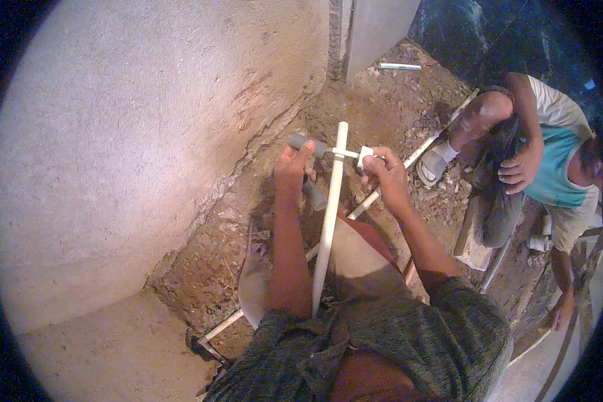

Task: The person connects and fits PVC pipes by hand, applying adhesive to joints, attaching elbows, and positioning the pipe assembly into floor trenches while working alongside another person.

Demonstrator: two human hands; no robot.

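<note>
Nearest: wearer's dk grey shirt (pixel 422 328), then long white pipe (pixel 328 224) rising at a tilt from by the L upper arm, top end free, nothing fitted on it.

L hand (pixel 290 167): fingers + thumb closed round grey pipe fitting (pixel 313 147), held out ahead, just L of the pipe's top. Second grey piece (pixel 315 194) just below that hand; can't tell if it's same part or separate.

R hand (pixel 387 175): pinching small white block/cap (pixel 365 157) just R of the pipe. Thin white stem (pixel 350 155) runs from it across the pipe twd the fitting's open end. Looks like an applicator, tip n/v.

Status (my read): mid-prep on the fitting. Done: ground opened up, some white pipe (pixel 363 204) laid in the rubble (pixel 214 268). Left: fitting not on the long pipe yet, pipe not tied into anything visible. Can't confirm cement's on.

Further out, R: co-worker (pixel 559 161) in teal/white top, seated, one hand over knee, other arm down at floor. Far end: short pale pipe offcut (pixel 400 66) on dirt, dk blue sheet (pixel 489 40) beyond.
</note>
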